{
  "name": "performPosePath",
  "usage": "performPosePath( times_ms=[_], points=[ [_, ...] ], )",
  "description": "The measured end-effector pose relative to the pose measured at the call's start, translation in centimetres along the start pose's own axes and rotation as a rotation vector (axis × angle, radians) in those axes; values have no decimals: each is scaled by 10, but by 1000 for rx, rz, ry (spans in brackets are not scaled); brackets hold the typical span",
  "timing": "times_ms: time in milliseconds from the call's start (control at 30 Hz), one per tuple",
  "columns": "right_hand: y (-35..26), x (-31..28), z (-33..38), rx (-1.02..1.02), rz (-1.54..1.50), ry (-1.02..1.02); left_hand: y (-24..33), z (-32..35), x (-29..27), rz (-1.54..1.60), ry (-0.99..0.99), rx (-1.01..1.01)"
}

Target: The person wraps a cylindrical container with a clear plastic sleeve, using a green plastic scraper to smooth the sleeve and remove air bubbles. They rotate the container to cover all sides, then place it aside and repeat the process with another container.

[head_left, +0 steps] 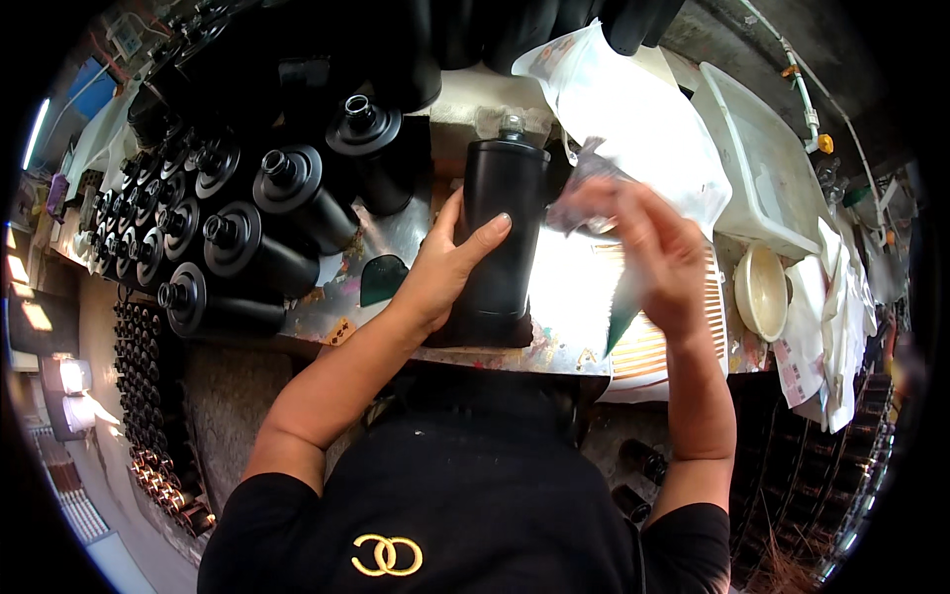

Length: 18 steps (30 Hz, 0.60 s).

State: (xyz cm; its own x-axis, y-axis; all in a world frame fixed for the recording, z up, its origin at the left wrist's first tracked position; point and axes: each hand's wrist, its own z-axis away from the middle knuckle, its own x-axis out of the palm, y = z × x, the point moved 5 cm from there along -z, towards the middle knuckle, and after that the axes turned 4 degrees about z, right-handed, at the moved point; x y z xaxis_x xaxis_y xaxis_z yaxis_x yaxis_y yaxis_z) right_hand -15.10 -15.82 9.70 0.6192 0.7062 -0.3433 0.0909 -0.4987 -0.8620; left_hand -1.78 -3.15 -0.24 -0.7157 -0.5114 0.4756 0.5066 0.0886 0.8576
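A black cylindrical bottle (498,238) with a clear, uncoated neck lies with its neck away from me, its base on a dark pad near the bench's front edge. My left hand (450,255) wraps round its left side, the thumb across the upper face. To the right of the bottle, my right hand (653,243) is raised and blurred by motion. Its fingers close on a dark, crumpled, cloth-like piece (586,188), whose exact material I cannot make out. Beneath that hand, a dark green flat piece (621,322) is partly hidden.
Several black bottles (287,183) crowd the left side, necks tilted up. A dark green plate (382,280) lies on the paint-spotted bench (554,351). At right are a white bag (643,119), a striped white rack (653,366), a clear bin (757,173) and a cream bowl (761,292).
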Motion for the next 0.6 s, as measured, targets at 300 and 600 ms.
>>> performPosePath(
  times_ms=[300,600],
  points=[
    [-19,71,42,-332,671,-371,9,-2,-19,164,-111,-22],
    [99,51,14,616,-148,-60,9,-35,-32,40,-50,-56]
  ],
)
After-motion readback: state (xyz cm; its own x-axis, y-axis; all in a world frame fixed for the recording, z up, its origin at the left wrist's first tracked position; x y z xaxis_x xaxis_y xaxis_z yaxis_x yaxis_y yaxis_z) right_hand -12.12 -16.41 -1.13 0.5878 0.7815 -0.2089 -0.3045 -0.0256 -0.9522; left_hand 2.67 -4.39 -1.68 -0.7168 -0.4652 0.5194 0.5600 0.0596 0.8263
